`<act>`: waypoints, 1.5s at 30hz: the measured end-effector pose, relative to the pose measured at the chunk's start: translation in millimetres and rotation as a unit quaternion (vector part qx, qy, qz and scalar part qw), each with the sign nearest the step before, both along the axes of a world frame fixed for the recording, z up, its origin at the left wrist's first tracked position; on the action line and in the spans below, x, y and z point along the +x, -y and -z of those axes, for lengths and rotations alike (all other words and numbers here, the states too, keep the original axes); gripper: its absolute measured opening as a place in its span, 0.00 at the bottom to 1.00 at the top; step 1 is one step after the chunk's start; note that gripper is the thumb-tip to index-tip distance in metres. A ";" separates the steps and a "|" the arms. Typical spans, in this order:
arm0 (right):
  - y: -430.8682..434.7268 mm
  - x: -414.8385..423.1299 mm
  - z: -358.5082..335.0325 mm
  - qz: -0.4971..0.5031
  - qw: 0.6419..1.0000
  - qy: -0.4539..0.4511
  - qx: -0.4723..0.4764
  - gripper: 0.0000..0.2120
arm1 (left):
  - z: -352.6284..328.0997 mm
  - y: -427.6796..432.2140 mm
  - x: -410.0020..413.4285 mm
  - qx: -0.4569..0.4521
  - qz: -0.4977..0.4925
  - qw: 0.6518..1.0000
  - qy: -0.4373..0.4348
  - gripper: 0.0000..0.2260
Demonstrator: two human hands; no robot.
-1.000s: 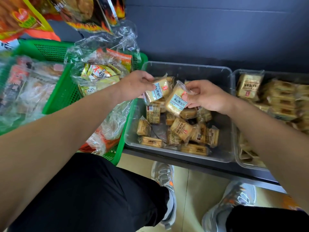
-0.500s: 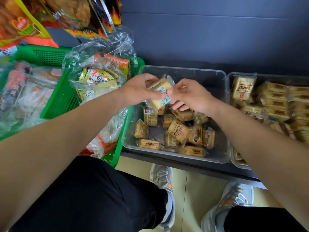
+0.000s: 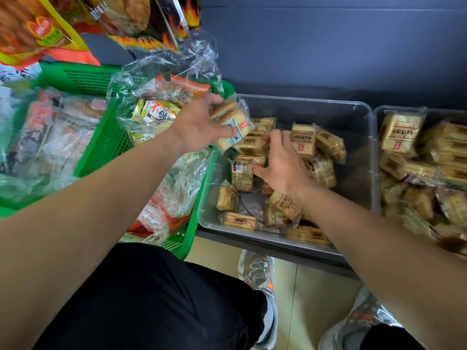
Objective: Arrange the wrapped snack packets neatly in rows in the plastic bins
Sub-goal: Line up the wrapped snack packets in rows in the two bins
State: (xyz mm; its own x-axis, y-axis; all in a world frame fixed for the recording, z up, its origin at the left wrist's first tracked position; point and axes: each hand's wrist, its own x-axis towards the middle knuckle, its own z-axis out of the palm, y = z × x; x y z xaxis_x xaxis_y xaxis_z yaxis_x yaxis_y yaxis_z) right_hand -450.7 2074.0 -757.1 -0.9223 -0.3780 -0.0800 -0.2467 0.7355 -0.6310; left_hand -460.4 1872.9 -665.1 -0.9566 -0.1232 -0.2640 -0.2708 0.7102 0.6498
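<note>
Two or so stacked packets [image 3: 233,127] gripped in left hand [image 3: 199,125] at 10 o'clock corner of clear bin [image 3: 303,101]; half a second ago pinched jointly with right hand [image 3: 280,168], since let go; right hand lowered to bin centre, palm down, fingers spread over loose packets [image 3: 285,205], no grip evident; judged early: gathering underway, no rows yet.

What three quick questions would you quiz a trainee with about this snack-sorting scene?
1. True or false: the left hand holds stacked packets.
2. The right hand reaches into: A) a cardboard box, B) the clear bin, C) a drawer?
3. Are the loose packets in that bin in neat rows yet?
Key: 1 true; 2 B; 3 no, they lie jumbled.
</note>
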 end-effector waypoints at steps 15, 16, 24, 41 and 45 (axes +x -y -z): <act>-11.4 -27.7 -19.9 0.006 0.998 0.061 0.015 0.15 | 0.1 9.7 1.4 0.000 -0.043 0.999 -0.012 0.32; -16.7 -27.3 -23.5 0.012 0.998 0.064 0.026 0.14 | -0.4 10.0 1.5 -0.002 -0.042 0.999 -0.010 0.33; -37.8 -3.8 -33.9 0.004 0.985 -0.120 0.125 0.16 | -6.3 2.6 2.3 0.001 -0.032 0.999 0.001 0.33; 14.9 -8.4 -5.0 -0.169 0.958 -0.064 0.222 0.14 | -2.2 11.9 1.1 0.018 -0.042 0.999 -0.020 0.31; 10.0 -0.5 -5.2 -0.159 0.972 -0.017 0.172 0.17 | -1.2 9.7 2.0 0.026 -0.035 0.999 -0.023 0.31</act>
State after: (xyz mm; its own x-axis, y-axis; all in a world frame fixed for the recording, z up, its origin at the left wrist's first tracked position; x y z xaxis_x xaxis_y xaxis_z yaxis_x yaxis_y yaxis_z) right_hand -451.2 2064.0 -751.9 -0.7672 -0.6011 -0.2237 -0.5128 0.7844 -0.3489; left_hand -458.4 1863.3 -663.9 -0.9573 -0.1783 -0.2277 -0.2882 0.6554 0.6982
